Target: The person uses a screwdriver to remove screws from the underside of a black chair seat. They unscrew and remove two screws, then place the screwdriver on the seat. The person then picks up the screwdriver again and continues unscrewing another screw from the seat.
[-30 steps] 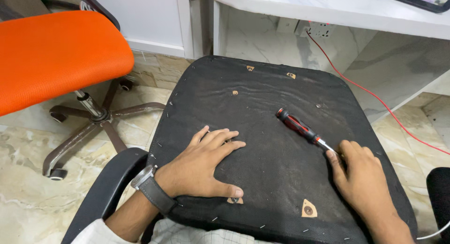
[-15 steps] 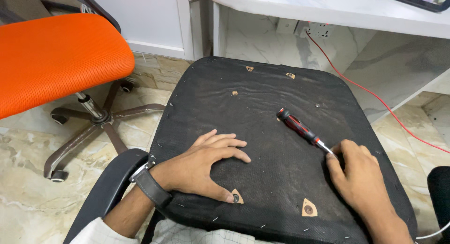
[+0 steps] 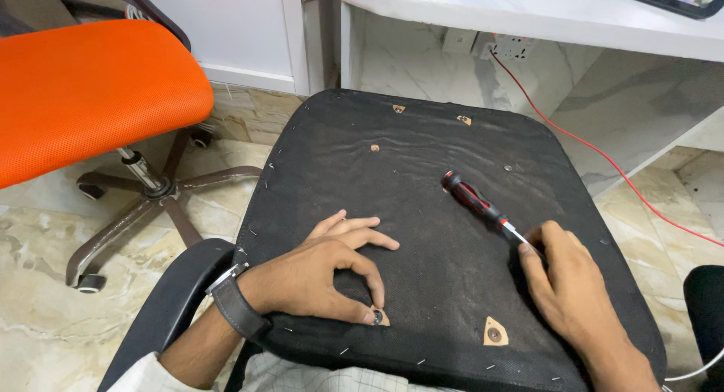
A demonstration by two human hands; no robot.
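1. A black padded seat base (image 3: 422, 211) lies upside down in front of the person, and both hands rest on its fabric underside.
2. The left hand (image 3: 317, 275) lies on the near left part of the seat base. Its thumb and index finger are pinched together on a small dark round part (image 3: 375, 316), probably a bolt or a washer, which sits at a tan triangular cut-out (image 3: 382, 317) in the fabric. The other fingers are spread flat on the fabric, pointing to the right.
3. A dark wristwatch (image 3: 235, 305) is on the left wrist.
4. The right hand (image 3: 573, 294) is on the near right part of the seat base. Its fingertips close around the metal tip end of a screwdriver (image 3: 475, 200). How firm this grasp is, I cannot tell.
5. The screwdriver has a black and red handle. It lies on the fabric, with the handle pointing away from the person and to the left.
6. A second tan cut-out (image 3: 494, 333) with a hole is just beside the right hand, on its left. Three more small cut-outs are near the far edge of the seat base.
7. An orange office chair (image 3: 90, 90) stands to the left on a marble floor (image 3: 45, 286).
8. A red cable (image 3: 603, 158) goes from a wall socket (image 3: 513, 45) under a white desk (image 3: 528, 11) down to the right.
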